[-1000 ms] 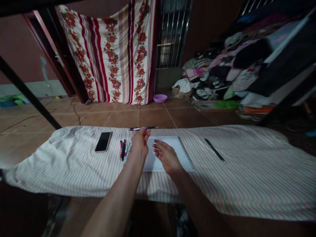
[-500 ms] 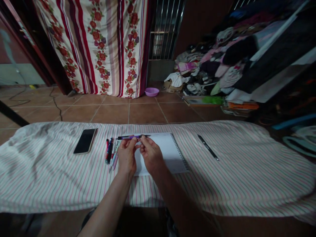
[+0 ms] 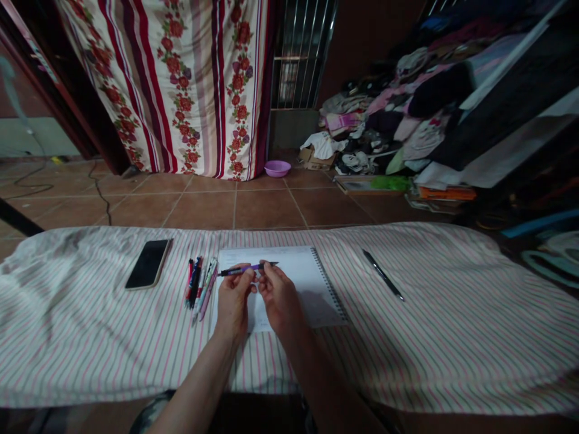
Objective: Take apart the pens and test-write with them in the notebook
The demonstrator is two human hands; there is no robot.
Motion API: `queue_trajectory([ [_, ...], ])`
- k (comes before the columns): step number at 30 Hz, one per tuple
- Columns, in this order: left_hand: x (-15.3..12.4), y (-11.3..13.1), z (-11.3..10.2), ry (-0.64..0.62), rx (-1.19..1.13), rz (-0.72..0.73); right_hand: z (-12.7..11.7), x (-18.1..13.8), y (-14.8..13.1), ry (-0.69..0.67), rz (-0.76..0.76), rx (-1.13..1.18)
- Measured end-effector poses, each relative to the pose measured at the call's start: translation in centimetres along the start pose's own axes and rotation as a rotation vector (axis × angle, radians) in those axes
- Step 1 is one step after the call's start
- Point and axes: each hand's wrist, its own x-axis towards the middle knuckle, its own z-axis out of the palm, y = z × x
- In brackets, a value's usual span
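Observation:
Between my two hands, above the notebook, a purple and black pen point(image 3: 248, 268) lies nearly level with its dark tip to the right. My left hand point(image 3: 234, 295) pinches its back half between thumb and fingers. The thumb and fingers of my right hand point(image 3: 279, 292) are closed on it near the tip. Below them is an open spiral notebook point(image 3: 312, 289), its wire binding on the right side and faint writing on the page. To the left of the notebook lies a bunch of several pens point(image 3: 199, 289), side by side. A black pen point(image 3: 382, 275) rests apart at the right.
A phone point(image 3: 148, 264) with a dark screen lies on the striped cloth point(image 3: 452, 325) at the left. Beyond the tiled floor point(image 3: 266, 208) hang a flowered curtain point(image 3: 203, 90) and a barred window. A purple basin point(image 3: 277, 169) and a heap of clothes point(image 3: 362, 120) are at the back.
Both hands and the pen between them sit slightly lower in view, closer to me over the page. The camera view has shifted a little. Both hands keep their hold on the pen.

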Motion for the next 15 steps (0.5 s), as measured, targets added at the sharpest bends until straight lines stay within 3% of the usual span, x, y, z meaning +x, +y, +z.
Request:
queue_trajectory([
  [15,0.5,0.2,-1.0,-0.099,0.006,-0.095,-0.6,1.0,-1.1,-0.004,0.055,-0.018],
])
